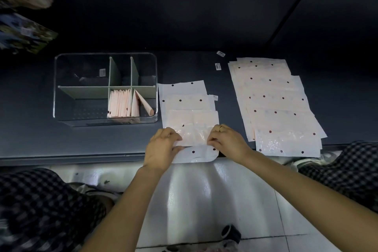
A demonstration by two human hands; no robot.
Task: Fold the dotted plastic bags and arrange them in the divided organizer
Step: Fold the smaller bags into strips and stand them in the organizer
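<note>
left hand: your left hand (pixel 162 146) pinches the left edge of the dotted bag (pixel 193 139) at the table's near edge, fingers curled over the sheet, thumb under it.
right hand: your right hand (pixel 227 141) pinches the right edge of the same bag, fingers curled; ring on one finger.
bag in work: partly folded, upper part flat on the dark table (pixel 81 141), lower rounded flap hanging past the table edge between your hands. Two dots show on the flap.
middle stack: a few more dotted bags (pixel 184 96) lie flat and overlapped just beyond your hands, directly right of the organizer.
right pile: larger fanned pile of flat bags (pixel 274 100), well apart from the middle stack, nearest sheets reaching the table edge.
organizer: clear divided organizer (pixel 105 88) sits left of the middle stack, grey-green dividers inside.
folded bags: row standing upright in the near middle compartment (pixel 119 103); two more leaning (pixel 141 103) in the near right compartment.
other compartments: contents hard to tell through the clear walls.
labels: two small white stickers (pixel 218 60) on the table beyond the piles.
</note>
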